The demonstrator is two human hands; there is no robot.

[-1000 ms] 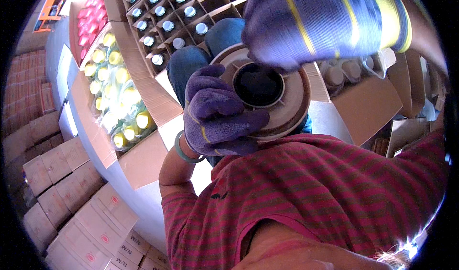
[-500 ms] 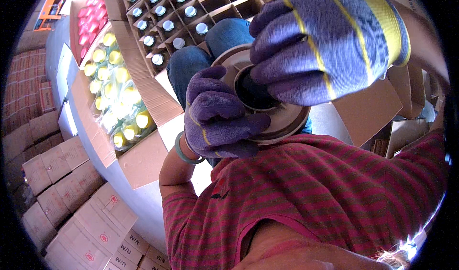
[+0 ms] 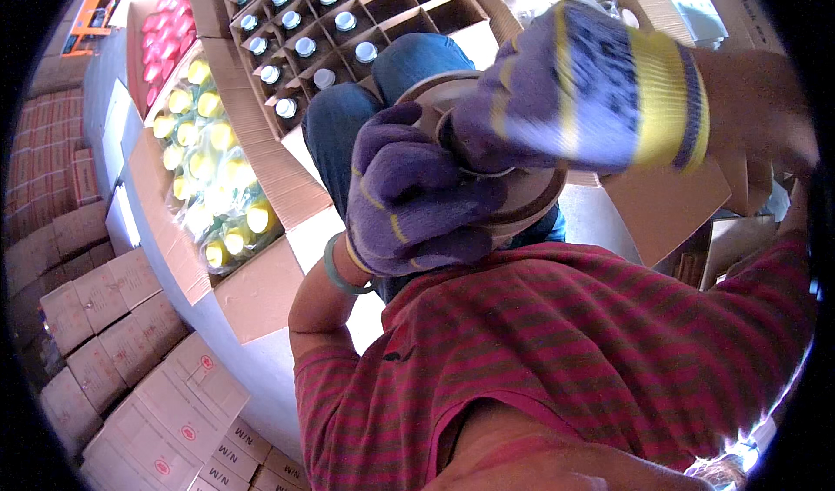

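Observation:
A round, tan, ring-stepped thing [image 3: 535, 200] with a dark hollow in its middle rests over my lap, against my striped shirt; its exact kind is unclear. My left hand [image 3: 422, 195], in a purple knitted glove, curls over its left side near the hollow. My right hand [image 3: 557, 100], in a matching glove with a yellow cuff, has its fingers bunched and lowered into the dark hollow. Motion blurs that wrist, and the fingertips are hidden, so what they grip cannot be made out.
Beyond my knees stands a divided carton [image 3: 391, 6] of white-capped bottles, some cells without one. On the left are yellow-capped bottles [image 3: 209, 160] in plastic, pink-red bottles [image 3: 165, 34] and stacked cartons [image 3: 139, 334]. Open flaps [image 3: 661, 213] stick out at right.
My right hand has turned, its fingers bunching deeper at the hollow and its wrist rolling over. My left hand has shifted slightly right and up on the round thing.

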